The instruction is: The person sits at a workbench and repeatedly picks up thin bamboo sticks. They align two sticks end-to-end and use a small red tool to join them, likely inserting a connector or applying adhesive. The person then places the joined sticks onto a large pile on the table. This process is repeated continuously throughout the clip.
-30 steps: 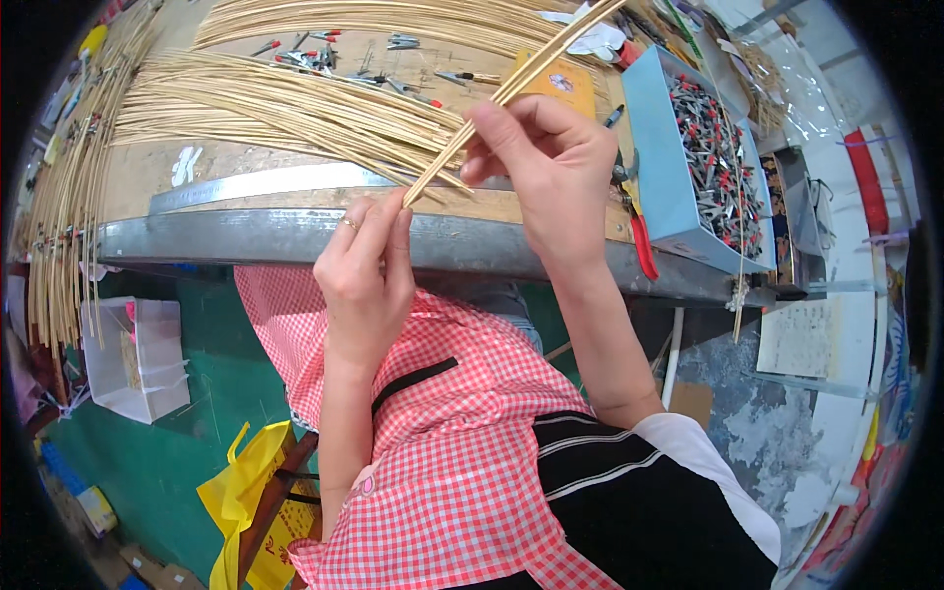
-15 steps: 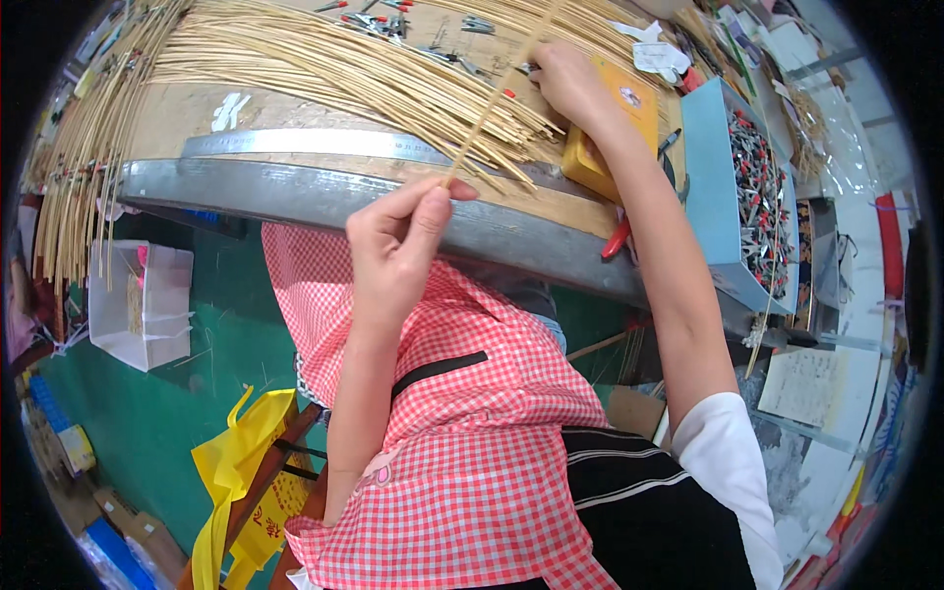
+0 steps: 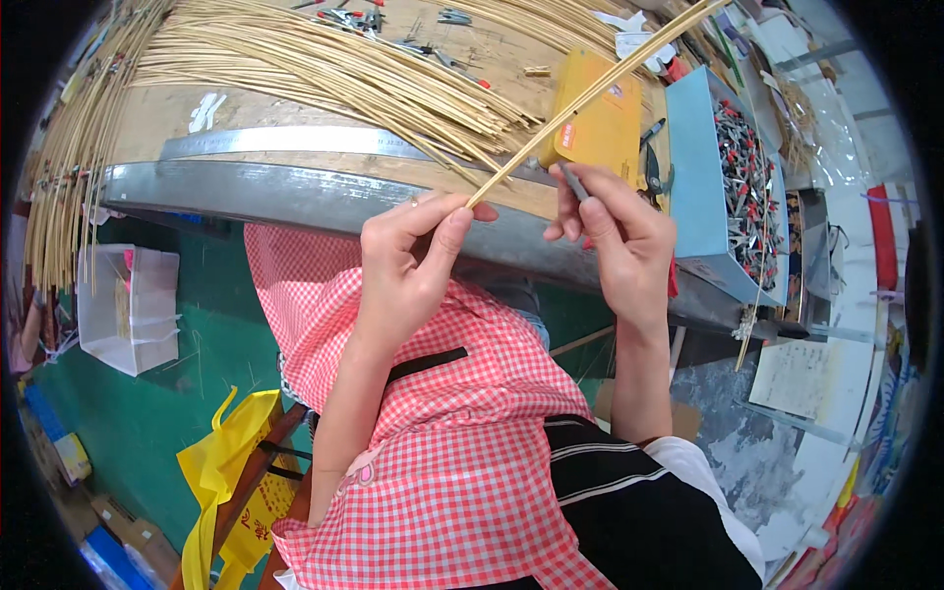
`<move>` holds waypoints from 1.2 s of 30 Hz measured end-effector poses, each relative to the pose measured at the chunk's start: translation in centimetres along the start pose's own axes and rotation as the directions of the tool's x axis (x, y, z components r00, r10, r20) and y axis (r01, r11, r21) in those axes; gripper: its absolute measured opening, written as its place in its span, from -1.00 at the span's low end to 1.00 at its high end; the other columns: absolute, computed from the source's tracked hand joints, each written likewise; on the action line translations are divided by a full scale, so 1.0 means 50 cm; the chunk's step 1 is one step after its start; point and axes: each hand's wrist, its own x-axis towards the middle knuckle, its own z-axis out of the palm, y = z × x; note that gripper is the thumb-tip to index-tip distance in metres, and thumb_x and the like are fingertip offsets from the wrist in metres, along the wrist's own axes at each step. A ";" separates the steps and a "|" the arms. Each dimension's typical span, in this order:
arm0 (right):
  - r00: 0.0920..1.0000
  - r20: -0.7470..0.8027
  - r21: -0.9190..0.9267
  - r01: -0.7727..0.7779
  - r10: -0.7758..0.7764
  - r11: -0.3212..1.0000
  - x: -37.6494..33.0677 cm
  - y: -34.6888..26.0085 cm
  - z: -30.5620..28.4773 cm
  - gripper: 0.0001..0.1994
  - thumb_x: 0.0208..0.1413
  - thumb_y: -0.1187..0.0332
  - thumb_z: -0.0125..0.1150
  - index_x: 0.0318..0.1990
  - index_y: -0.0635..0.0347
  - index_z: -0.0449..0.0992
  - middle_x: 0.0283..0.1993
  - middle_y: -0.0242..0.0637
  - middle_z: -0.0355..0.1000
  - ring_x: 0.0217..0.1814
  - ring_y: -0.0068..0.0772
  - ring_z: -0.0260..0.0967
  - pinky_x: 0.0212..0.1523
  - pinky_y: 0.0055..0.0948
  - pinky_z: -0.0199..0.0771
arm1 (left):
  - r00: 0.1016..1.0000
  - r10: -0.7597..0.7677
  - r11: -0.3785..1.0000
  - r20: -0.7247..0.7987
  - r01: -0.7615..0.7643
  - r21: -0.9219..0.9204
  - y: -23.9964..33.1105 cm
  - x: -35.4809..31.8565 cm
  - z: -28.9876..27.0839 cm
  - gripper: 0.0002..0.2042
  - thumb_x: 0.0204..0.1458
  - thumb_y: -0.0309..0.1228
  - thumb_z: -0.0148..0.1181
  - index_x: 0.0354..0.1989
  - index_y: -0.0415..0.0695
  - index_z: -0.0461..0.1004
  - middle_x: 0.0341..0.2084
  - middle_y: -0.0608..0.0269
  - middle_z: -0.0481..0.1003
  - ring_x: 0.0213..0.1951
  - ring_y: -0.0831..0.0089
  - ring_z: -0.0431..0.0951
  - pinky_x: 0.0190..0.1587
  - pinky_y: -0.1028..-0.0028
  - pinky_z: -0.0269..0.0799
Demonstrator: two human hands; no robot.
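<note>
My left hand (image 3: 418, 246) pinches the near end of a few thin bamboo strips (image 3: 580, 101) between thumb and fingers. The strips lie close together and slant up to the far right, with a small dark mark partway along them. To the right, my right hand (image 3: 624, 231) is closed on a slim dark grey piece (image 3: 573, 184), whose kind I cannot make out. It sits just below the strips, apart from them. Beyond both hands, a large bundle of bamboo strips (image 3: 324, 69) is spread over the wooden workbench (image 3: 413, 175).
A steel ruler (image 3: 285, 141) lies along the bench's metal edge (image 3: 265, 197). A yellow box (image 3: 595, 108) stands beside a blue box (image 3: 700, 167) of red-tipped metal clips (image 3: 747, 187). Loose clips (image 3: 354, 20) lie farther back. A white bin (image 3: 128, 305) stands on the floor at left.
My right hand has come back from beside the yellow box, bringing the slim grey piece near the strips. The strips now tilt farther right, while my left hand keeps its pinch.
</note>
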 end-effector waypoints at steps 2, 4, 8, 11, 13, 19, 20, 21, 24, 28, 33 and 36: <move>0.999 -0.029 -0.005 0.012 -0.012 1.000 -0.006 0.000 0.001 -0.77 0.15 0.67 -0.06 -0.06 0.49 0.45 -0.32 -0.25 0.38 -0.43 -0.61 0.28 -0.32 -0.51 0.53 | 1.000 0.000 0.999 0.014 -0.001 0.038 0.004 0.000 0.006 -0.84 0.09 -0.50 0.09 -0.32 -0.33 0.56 -0.53 0.31 0.52 -0.56 0.68 0.28 -0.52 0.62 0.12; 0.999 -0.045 -0.017 0.027 -0.028 0.999 -0.009 0.006 0.003 -0.76 0.13 0.68 -0.06 -0.08 0.49 0.46 -0.33 -0.25 0.38 -0.45 -0.62 0.27 -0.34 -0.53 0.53 | 0.999 0.017 0.999 0.027 -0.018 0.045 0.003 -0.001 0.009 -0.84 0.09 -0.50 0.08 -0.32 -0.33 0.56 -0.51 0.28 0.53 -0.54 0.66 0.31 -0.51 0.62 0.15; 0.998 -0.058 0.059 0.005 -0.001 0.998 -0.011 0.010 0.017 -0.76 0.11 0.71 -0.05 -0.09 0.48 0.47 -0.35 -0.26 0.38 -0.50 -0.65 0.25 -0.38 -0.57 0.53 | 0.998 0.063 0.998 0.020 -0.064 0.027 -0.003 -0.002 0.018 -0.89 0.07 -0.56 0.09 -0.32 -0.27 0.56 -0.61 0.22 0.47 -0.58 0.53 0.32 -0.51 0.54 0.20; 0.997 -0.071 0.039 -0.004 0.006 0.999 -0.010 0.003 0.024 -0.76 0.10 0.71 -0.04 -0.09 0.48 0.47 -0.36 -0.27 0.39 -0.51 -0.67 0.24 -0.41 -0.59 0.52 | 0.997 0.065 0.996 0.042 -0.067 0.056 -0.005 -0.002 0.017 -0.89 0.06 -0.57 0.09 -0.32 -0.28 0.56 -0.62 0.22 0.45 -0.59 0.52 0.32 -0.52 0.53 0.19; 0.996 -0.083 0.030 -0.015 0.017 0.999 -0.010 0.002 0.025 -0.77 0.09 0.70 -0.03 -0.10 0.48 0.48 -0.37 -0.28 0.39 -0.52 -0.67 0.24 -0.42 -0.59 0.51 | 0.995 0.086 0.993 0.049 -0.090 0.076 -0.007 -0.001 0.018 -0.89 0.06 -0.57 0.09 -0.32 -0.28 0.56 -0.63 0.21 0.44 -0.59 0.51 0.32 -0.52 0.53 0.19; 0.997 -0.071 -0.035 0.003 -0.005 0.999 -0.011 0.005 0.021 -0.77 0.08 0.68 0.00 -0.11 0.46 0.48 -0.35 -0.26 0.41 -0.49 -0.66 0.29 -0.43 -0.61 0.50 | 0.993 0.103 0.989 0.055 -0.108 0.097 -0.006 -0.001 0.021 -0.89 0.06 -0.57 0.09 -0.32 -0.28 0.55 -0.64 0.21 0.43 -0.61 0.50 0.33 -0.53 0.52 0.19; 0.998 -0.070 -0.043 -0.001 -0.002 0.999 -0.011 0.005 0.020 -0.77 0.08 0.68 0.01 -0.11 0.46 0.48 -0.35 -0.25 0.42 -0.48 -0.65 0.31 -0.42 -0.61 0.50 | 0.993 0.104 0.989 0.056 -0.109 0.100 -0.007 -0.001 0.021 -0.89 0.06 -0.57 0.09 -0.32 -0.28 0.55 -0.64 0.21 0.43 -0.61 0.50 0.33 -0.53 0.51 0.19; 0.998 -0.068 -0.051 -0.004 0.000 0.999 -0.011 0.005 0.019 -0.77 0.08 0.67 0.01 -0.11 0.45 0.49 -0.34 -0.25 0.42 -0.47 -0.64 0.32 -0.42 -0.61 0.50 | 0.993 0.102 0.989 0.059 -0.107 0.102 -0.007 -0.001 0.021 -0.89 0.06 -0.57 0.09 -0.32 -0.28 0.56 -0.64 0.20 0.43 -0.61 0.50 0.33 -0.53 0.51 0.19; 0.999 -0.045 -0.108 -0.007 0.002 0.994 -0.011 0.001 0.014 -0.78 0.08 0.65 0.04 -0.11 0.44 0.49 -0.30 -0.22 0.45 -0.44 -0.60 0.37 -0.39 -0.60 0.50 | 0.995 0.039 0.993 0.094 -0.050 0.110 -0.004 0.000 0.015 -0.88 0.07 -0.54 0.09 -0.33 -0.29 0.56 -0.60 0.21 0.47 -0.58 0.54 0.34 -0.51 0.54 0.20; 0.981 -0.077 -0.086 0.171 -0.177 0.982 -0.005 0.019 -0.003 -0.79 0.10 0.56 0.10 -0.10 0.41 0.50 -0.22 -0.13 0.49 -0.42 -0.51 0.41 -0.37 -0.59 0.49 | 0.976 -0.068 0.997 0.208 0.059 0.048 -0.005 0.007 -0.011 -0.86 0.07 -0.51 0.10 -0.33 -0.30 0.57 -0.58 0.24 0.49 -0.55 0.60 0.35 -0.50 0.56 0.20; 0.963 -0.260 0.477 0.196 -0.075 0.857 0.019 0.008 -0.038 -0.80 0.14 0.48 0.12 -0.12 0.39 0.51 -0.22 -0.04 0.51 -0.38 -0.45 0.46 -0.40 -0.55 0.50 | 0.880 -0.144 0.987 0.453 0.160 0.002 -0.032 0.019 -0.068 -0.84 0.06 -0.52 0.12 -0.26 -0.32 0.56 -0.50 0.23 0.54 -0.48 0.60 0.42 -0.44 0.59 0.29; 0.974 -0.223 0.539 0.150 -0.031 0.829 0.013 0.008 -0.036 -0.85 0.14 0.50 0.11 -0.22 0.40 0.53 -0.32 -0.06 0.53 -0.44 -0.47 0.46 -0.43 -0.53 0.53 | 0.925 -0.115 0.988 0.363 0.146 -0.059 -0.024 0.013 -0.079 -0.80 0.01 -0.55 0.14 -0.19 -0.31 0.54 -0.41 0.16 0.56 -0.40 0.54 0.49 -0.35 0.56 0.38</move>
